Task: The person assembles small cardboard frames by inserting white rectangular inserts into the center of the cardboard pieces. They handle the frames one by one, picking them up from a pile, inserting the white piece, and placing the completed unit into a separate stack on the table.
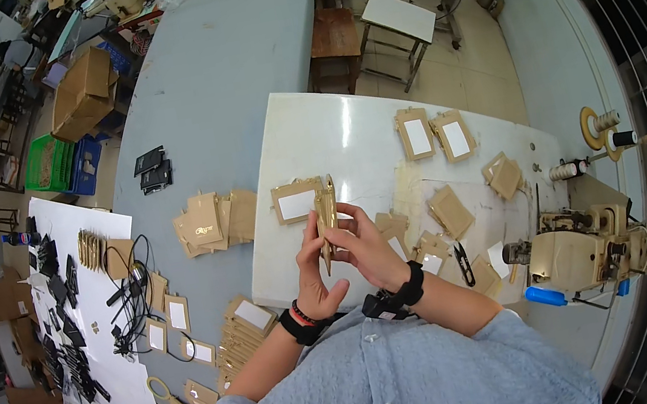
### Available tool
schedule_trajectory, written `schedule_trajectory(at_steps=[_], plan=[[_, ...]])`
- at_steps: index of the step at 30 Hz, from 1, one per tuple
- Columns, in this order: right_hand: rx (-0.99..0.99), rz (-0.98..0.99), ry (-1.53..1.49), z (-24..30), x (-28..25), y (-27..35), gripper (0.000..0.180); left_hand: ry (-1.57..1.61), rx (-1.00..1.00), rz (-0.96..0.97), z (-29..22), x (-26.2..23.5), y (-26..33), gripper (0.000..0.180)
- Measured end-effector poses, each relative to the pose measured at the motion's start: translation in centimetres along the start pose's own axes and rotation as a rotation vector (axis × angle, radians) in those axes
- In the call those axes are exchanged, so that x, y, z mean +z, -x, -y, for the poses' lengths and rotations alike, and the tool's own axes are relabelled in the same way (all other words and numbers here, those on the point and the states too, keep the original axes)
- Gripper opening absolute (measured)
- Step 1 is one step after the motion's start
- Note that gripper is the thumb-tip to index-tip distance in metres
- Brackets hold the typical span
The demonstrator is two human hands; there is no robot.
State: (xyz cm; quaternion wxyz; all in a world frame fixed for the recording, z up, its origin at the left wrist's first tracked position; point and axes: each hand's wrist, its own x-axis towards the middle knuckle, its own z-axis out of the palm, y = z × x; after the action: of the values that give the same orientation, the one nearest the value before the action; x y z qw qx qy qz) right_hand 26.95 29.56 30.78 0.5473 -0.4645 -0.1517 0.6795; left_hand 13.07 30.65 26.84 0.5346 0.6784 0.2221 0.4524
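Observation:
Between my two hands, a small stack of flat gold card holders (325, 206) stands on edge. My left hand (314, 271) presses its fingers against the stack's left side, thumb apart. My right hand (368, 248) grips the other side with bent fingers. A gold card holder with a white window (297, 202) lies on the white table just beyond the left fingers. Black thread snips (463, 264) rest to the right of my right hand, among several loose card holders (451, 211).
At right stands a sewing machine (587, 246) with thread cones (605, 121) behind it. Left, on the grey table (228, 54), lie card holder piles (207, 221), black pouches (153, 170), black cords (137, 300) and yellow-handled scissors (159, 388). A white stool (398, 17) stands beyond.

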Motion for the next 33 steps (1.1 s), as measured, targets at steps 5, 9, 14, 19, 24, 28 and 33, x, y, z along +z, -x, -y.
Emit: schedule_trajectory(at_steps=[5,9,14,19,24,28,33], plan=[[-0.436,0.061,0.496,-0.6,-0.2,1.0,0.081,0.453,-0.308,-0.272,-3.0,0.4,-1.1,0.063],[-0.542,0.165,0.785,-0.5,1.4,2.1,0.088,0.702,-0.618,-0.107,-3.2,-1.6,-1.6,0.075],[-0.378,0.026,0.702,-1.1,1.0,2.2,0.083,1.028,-0.754,-0.126,-2.6,-3.5,-1.0,0.066],[-0.252,-0.01,0.474,-0.7,0.2,1.7,0.07,1.146,-0.778,-0.325,-0.9,-4.0,-0.3,0.062],[-0.284,0.02,0.603,-1.5,0.1,1.7,0.064,1.053,-0.736,-0.319,-0.6,-4.1,-0.5,0.062],[-0.425,0.058,0.944,-2.3,0.3,1.9,0.06,0.98,-0.745,-0.269,-0.5,-3.6,-0.7,0.061],[-0.111,-0.111,0.99,1.2,-3.1,-2.0,0.056,0.982,-0.904,-0.25,-0.5,-2.8,-0.2,0.061]])
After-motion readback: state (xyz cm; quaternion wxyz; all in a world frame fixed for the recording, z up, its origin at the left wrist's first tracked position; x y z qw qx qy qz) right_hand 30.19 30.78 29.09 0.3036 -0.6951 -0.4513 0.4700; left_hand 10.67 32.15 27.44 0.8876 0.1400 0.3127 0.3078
